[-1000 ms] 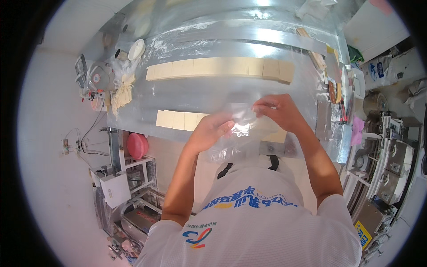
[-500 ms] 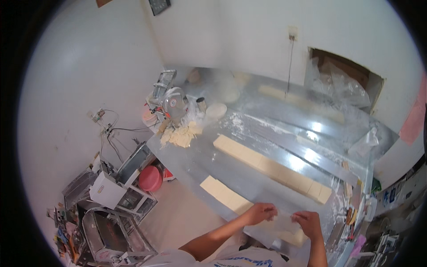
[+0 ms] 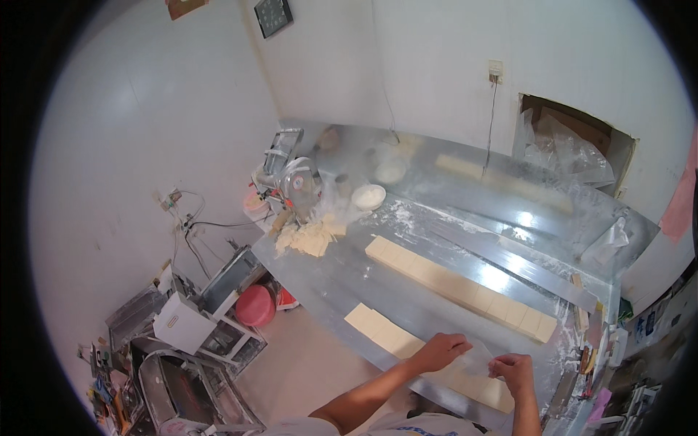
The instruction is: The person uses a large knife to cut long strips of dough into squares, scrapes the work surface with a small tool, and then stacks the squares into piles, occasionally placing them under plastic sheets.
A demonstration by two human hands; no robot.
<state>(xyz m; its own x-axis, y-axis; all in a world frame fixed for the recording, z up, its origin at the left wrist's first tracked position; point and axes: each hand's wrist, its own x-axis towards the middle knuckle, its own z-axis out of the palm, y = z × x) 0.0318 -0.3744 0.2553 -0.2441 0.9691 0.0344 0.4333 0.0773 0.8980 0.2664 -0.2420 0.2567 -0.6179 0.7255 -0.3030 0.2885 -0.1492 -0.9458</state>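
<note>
Between my two hands is a thin, clear plastic bag or sheet (image 3: 477, 357). My left hand (image 3: 442, 352) pinches it at one side, with thumb and fingers pressed together. At its other side, my right hand (image 3: 516, 370) is closed on an edge of it. Under the hands lies a flat pale yellow strip of dough (image 3: 383, 331) along the table's near edge; the plastic and my hands partly cover it. Farther back, a long row of stacked, cut dough squares (image 3: 458, 287) runs parallel to the strip.
A white bowl of flour (image 3: 368, 197), dough scraps (image 3: 309, 237) and a machine (image 3: 299, 182) stand at the table's far left. A long metal strip (image 3: 520, 265) lies beyond the row. Tools (image 3: 586, 360) sit at the right edge. Beside the table is a red round container (image 3: 255, 305).
The view has shifted, so the table sits lower and farther right. My hands still hold the plastic, which now rises at a slant between them; the right hand's fingers have curled in more.
</note>
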